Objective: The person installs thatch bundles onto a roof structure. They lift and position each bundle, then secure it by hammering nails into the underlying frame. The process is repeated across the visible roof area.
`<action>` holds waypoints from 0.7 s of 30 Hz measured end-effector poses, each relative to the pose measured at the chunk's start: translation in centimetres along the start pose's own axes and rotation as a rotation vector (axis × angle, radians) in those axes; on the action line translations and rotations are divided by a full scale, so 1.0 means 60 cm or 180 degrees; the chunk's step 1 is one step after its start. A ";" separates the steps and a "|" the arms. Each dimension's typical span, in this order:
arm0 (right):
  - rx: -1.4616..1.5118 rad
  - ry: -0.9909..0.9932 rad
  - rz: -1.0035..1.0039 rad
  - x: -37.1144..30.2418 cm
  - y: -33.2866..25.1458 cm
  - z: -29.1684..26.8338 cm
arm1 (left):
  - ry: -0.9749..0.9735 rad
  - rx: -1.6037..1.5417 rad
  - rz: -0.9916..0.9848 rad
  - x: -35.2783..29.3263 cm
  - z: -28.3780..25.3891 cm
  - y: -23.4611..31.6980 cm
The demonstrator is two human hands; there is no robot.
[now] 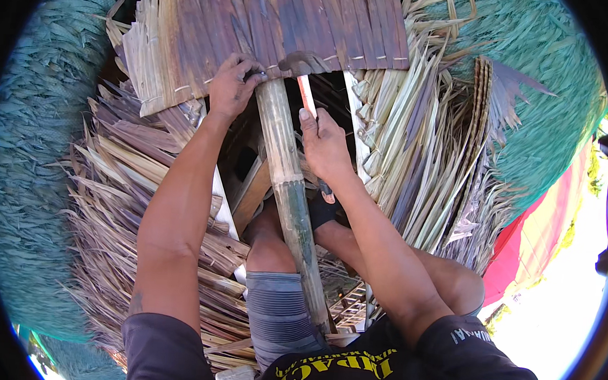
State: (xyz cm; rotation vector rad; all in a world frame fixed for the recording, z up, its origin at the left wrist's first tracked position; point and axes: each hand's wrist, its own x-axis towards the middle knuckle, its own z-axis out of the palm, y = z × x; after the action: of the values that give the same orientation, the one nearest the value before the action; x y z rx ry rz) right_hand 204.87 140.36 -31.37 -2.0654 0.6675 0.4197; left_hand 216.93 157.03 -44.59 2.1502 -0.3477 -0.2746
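Note:
My right hand [325,146] is closed around the handle of a claw hammer [307,96], an orange and white shaft. Its dark metal head lies over the lower edge of a brown thatch panel [292,24] of stitched palm leaves. Close by on the left, my left hand [235,86] is at that same edge, thumb and fingers pinched together. Whatever is between those fingertips is too small to make out. Directly under the panel's edge runs a bamboo pole [282,147], which slopes down toward me between my legs.
Layered dry thatch [159,203] covers the left slope, with more thatch [410,127] on the right. White battens [356,120] flank a dark opening beside the pole. Green netting-like covering [30,162] lies at both outer sides. A red sheet [535,236] shows at right.

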 end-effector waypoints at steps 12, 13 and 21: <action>-0.1041 -0.0068 -0.0497 0.030 -0.019 0.022 | -0.0081 0.0695 0.0310 -0.003 -0.002 0.003; -0.1020 -0.0053 -0.0518 0.030 -0.020 0.021 | -0.0083 0.0741 0.0291 -0.003 -0.004 0.003; -0.0841 0.0105 -0.0643 0.026 -0.026 0.016 | -0.0184 0.0349 0.0068 0.012 -0.010 -0.005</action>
State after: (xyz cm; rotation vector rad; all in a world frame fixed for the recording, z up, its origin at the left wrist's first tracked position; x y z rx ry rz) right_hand 207.02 141.39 -31.71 -2.3682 0.4340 0.3737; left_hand 217.84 157.41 -44.55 2.2482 -0.4274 -0.3125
